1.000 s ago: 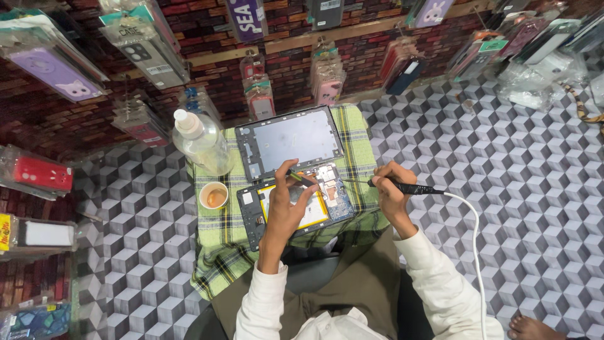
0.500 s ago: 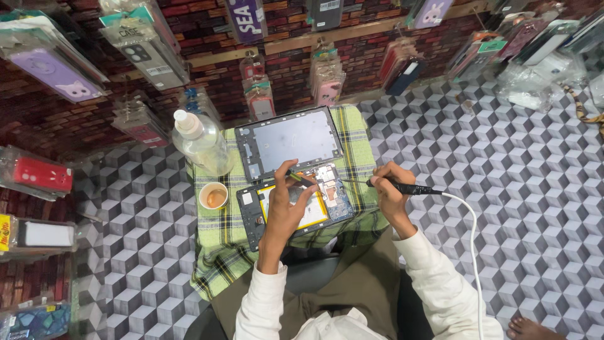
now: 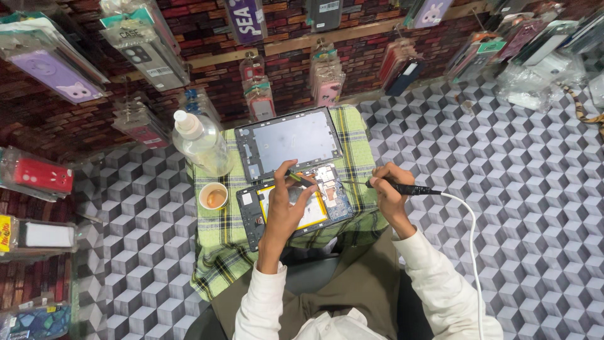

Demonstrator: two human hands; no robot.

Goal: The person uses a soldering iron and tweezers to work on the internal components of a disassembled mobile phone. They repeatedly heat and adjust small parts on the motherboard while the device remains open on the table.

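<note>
A: Entry, head view. State of the left hand (image 3: 286, 211)?

B: It lies palm down on the opened tablet body (image 3: 296, 204), fingers together, pinching a thin tool (image 3: 299, 179) with a green-yellow tip. The tool tip sits at the far edge of that body, close to the circuit board (image 3: 328, 179). The hand covers part of the yellow battery (image 3: 314, 211).

A: And the right hand (image 3: 387, 195)?

B: Clamped around a black pen-shaped soldering iron (image 3: 406, 187). Its fine tip points left toward the circuit board; whether it touches the board cannot be told. A white cord (image 3: 470, 245) runs from the iron's right end and curves down to the near right.

A: Where does the tablet body rest?

B: On a small tabletop covered with a green plaid cloth (image 3: 220, 252), near-centre of the cloth, directly in front of the person. Just beyond it, on the far side, lies the separated tablet screen frame (image 3: 292, 141), grey face up, its near edge beside the body's far edge.

A: Other items on the cloth?

B: A small cup (image 3: 213, 196) with brownish liquid stands left of the body, near but apart. A clear plastic bottle (image 3: 200, 141) with a white cap stands at the far left corner.

A: Surroundings?

B: Grey cube-patterned floor (image 3: 503, 176) all around. Packaged phone cases (image 3: 157, 50) hang along a brick-patterned wall (image 3: 207, 31) on the far side and left. The person wears white sleeves (image 3: 440, 283) and olive trousers (image 3: 352, 283).
</note>
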